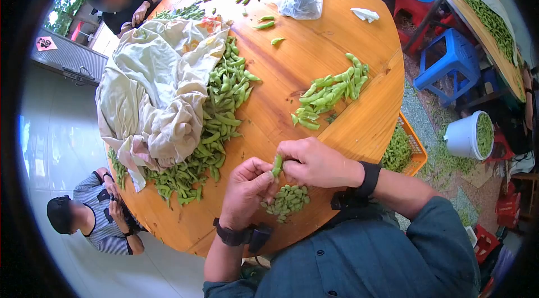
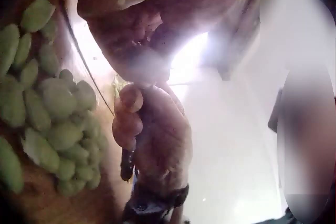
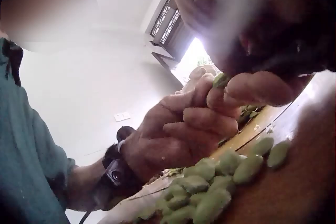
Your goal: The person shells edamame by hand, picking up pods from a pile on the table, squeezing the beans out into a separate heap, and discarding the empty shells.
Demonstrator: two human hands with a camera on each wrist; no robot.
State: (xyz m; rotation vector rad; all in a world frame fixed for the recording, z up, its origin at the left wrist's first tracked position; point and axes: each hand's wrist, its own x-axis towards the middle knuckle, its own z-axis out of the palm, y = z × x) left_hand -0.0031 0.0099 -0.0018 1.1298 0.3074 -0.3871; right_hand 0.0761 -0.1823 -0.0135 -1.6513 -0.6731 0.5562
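A green soybean pod (image 1: 277, 165) stands between both hands at the table's near edge. My left hand (image 1: 245, 188) pinches it with thumb and fingers. From the other side, the curled fingers of my right hand (image 1: 320, 164) grip it too. In the right wrist view a bit of the pod (image 3: 220, 80) shows between the fingertips; hands hide the rest. Just below the hands lies a heap of shelled green beans (image 1: 289, 201), large in the left wrist view as loose beans (image 2: 63, 134).
A small group of pods (image 1: 331, 93) lies ahead on the round wooden table (image 1: 292, 45). To the left, a crumpled cloth (image 1: 163, 90) covers part of a big pod pile (image 1: 219, 124). A plastic bag (image 1: 303, 0) sits farther back. An orange crate (image 1: 414, 143) stands right of the table.
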